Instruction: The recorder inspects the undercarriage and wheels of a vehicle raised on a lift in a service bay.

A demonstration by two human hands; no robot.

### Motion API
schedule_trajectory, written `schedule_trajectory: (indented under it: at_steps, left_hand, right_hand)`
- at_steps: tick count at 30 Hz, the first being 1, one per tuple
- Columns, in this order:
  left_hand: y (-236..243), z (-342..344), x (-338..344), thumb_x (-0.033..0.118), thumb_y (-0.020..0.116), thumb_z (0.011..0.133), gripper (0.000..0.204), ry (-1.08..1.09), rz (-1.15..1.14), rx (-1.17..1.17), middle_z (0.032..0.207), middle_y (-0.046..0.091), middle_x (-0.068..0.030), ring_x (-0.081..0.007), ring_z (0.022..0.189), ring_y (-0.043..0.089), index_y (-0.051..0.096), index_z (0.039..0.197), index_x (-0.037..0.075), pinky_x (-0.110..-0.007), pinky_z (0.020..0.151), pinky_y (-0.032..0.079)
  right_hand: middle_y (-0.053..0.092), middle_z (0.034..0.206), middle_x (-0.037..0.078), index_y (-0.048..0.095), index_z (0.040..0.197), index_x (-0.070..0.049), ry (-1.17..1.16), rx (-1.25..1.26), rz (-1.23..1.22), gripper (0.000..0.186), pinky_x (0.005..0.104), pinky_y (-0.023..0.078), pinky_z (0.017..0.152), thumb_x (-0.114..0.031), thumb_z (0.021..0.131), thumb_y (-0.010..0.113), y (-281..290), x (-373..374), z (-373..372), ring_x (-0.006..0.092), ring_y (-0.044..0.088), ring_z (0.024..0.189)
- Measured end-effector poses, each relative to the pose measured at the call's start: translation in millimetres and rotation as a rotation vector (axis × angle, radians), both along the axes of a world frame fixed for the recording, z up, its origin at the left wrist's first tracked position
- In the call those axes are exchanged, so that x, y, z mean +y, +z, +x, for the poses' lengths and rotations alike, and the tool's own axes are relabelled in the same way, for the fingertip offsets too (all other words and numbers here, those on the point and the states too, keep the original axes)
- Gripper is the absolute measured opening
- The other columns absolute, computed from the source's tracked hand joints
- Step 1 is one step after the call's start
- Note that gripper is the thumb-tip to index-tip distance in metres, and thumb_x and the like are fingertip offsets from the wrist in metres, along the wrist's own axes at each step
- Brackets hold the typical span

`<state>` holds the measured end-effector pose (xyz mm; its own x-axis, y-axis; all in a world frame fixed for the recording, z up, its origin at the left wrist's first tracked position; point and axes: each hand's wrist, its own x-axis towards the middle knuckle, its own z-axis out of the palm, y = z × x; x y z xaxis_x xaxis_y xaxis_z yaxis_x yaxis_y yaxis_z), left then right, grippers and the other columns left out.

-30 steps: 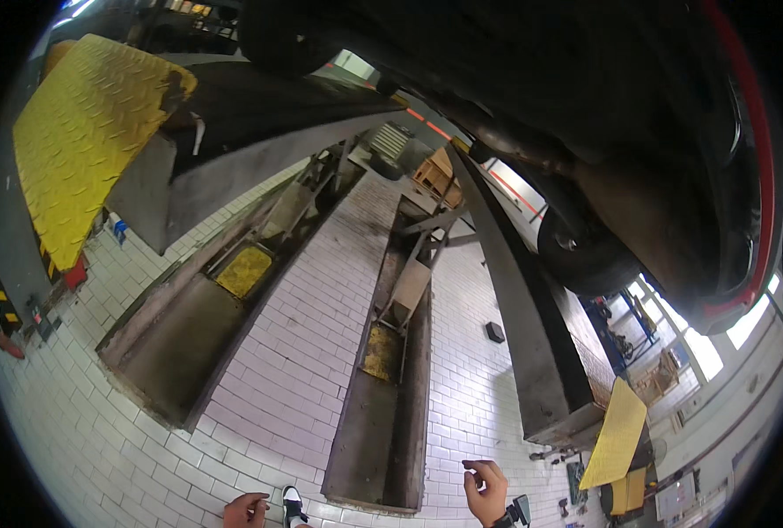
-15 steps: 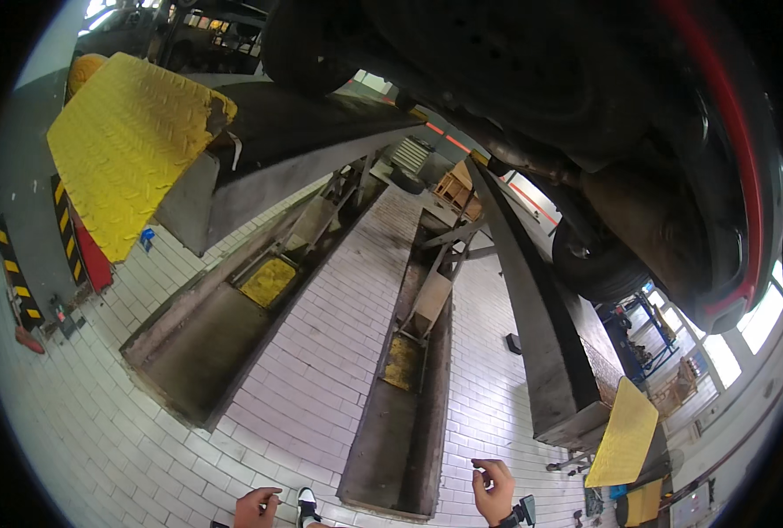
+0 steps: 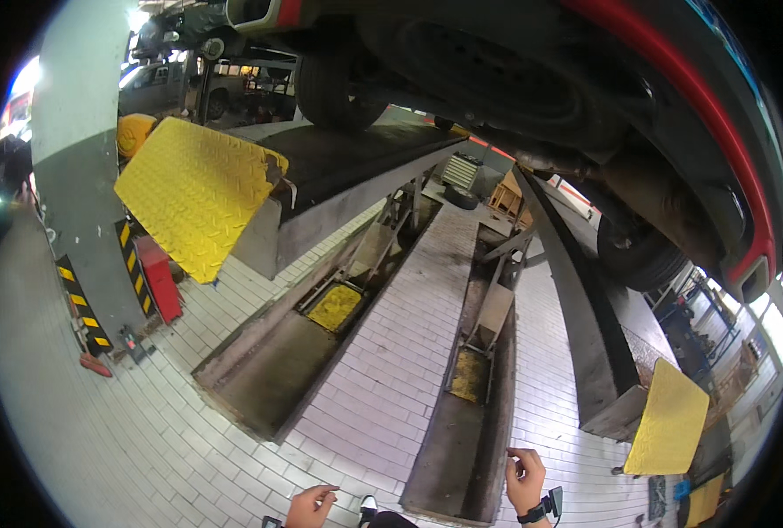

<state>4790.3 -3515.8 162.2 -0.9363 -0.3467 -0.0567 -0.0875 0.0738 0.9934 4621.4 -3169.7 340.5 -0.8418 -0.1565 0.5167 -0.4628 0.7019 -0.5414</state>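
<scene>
My left hand [image 3: 310, 508] is low in the view above the white tiled floor [image 3: 356, 396], loosely bent, with a gap between thumb and forefinger. Nothing shows in it. My right hand [image 3: 525, 480] hangs beside the near end of the right floor pit [image 3: 444, 462], its fingers half curled and apart, also without an object. A dark strap with a small device [image 3: 545, 508] circles the right wrist. Above and ahead, a vehicle [image 3: 514, 79] with a red-edged bumper rests on two raised lift ramps, the left ramp [image 3: 347, 202] and the right ramp [image 3: 576, 326]. Neither hand touches them.
Yellow tread plates hang at the near ramp ends, one left [image 3: 202, 194] and one right [image 3: 669, 418]. A second sunken pit [image 3: 277, 378] lies left. Beyond it stand a red box [image 3: 156, 277] and a grey pillar [image 3: 79, 202]. A tire [image 3: 460, 197] lies at the back.
The view has swung left, so the ramps, pits and vehicle appear farther right and lower. Both hands also appear farther right, still half curled.
</scene>
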Motion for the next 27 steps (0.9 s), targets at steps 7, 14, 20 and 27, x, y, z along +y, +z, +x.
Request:
schedule_trajectory:
  at_steps: [7, 14, 20, 27]
  left_hand:
    - [-3.9, 11.1, 3.8, 0.016, 0.064, 0.104, 0.028, -0.002, 0.038, -0.030, 0.108, 0.076, -0.0129, -0.0193, 0.097, 0.073, 0.069, 0.126, -0.001, -0.032, 0.081, 0.056]
    - [19.9, 8.2, -16.1, 0.019, 0.062, 0.105, 0.028, -0.004, -0.055, -0.003, 0.103, 0.076, -0.0126, -0.0193, 0.094, 0.072, 0.070, 0.125, 0.002, -0.033, 0.083, 0.055]
    - [25.3, 4.1, -22.6, 0.017, 0.060, 0.106, 0.027, 0.011, -0.083, 0.045, 0.099, 0.076, -0.0106, -0.0157, 0.089, 0.069, 0.070, 0.125, 0.002, -0.031, 0.079, 0.054]
    - [10.6, 3.6, -28.5, 0.017, 0.059, 0.106, 0.026, 0.016, -0.042, 0.072, 0.098, 0.075, -0.0095, -0.0153, 0.086, 0.067, 0.070, 0.126, 0.003, -0.031, 0.078, 0.054]
  right_hand:
    - [0.067, 0.095, 0.012, 0.073, 0.108, -0.001, 0.027, 0.012, -0.062, 0.021, 0.0309, 0.045, 0.059, 0.003, 0.089, 0.067, 1.2, -10.8, -2.9, 0.0196, 0.057, 0.065]
    - [0.068, 0.095, 0.011, 0.072, 0.109, -0.001, 0.054, 0.017, -0.148, 0.023, 0.0294, 0.045, 0.059, 0.003, 0.087, 0.067, 1.6, -27.1, 1.2, 0.0186, 0.058, 0.066]
    - [0.068, 0.095, 0.011, 0.072, 0.108, -0.001, 0.046, 0.009, -0.151, 0.023, 0.0297, 0.045, 0.058, 0.004, 0.086, 0.067, 2.9, -28.9, 8.1, 0.0190, 0.058, 0.066]
    - [0.066, 0.094, 0.012, 0.073, 0.108, -0.001, 0.059, 0.028, -0.161, 0.022, 0.0306, 0.045, 0.058, 0.003, 0.087, 0.068, 8.4, -35.8, 7.3, 0.0207, 0.057, 0.065]
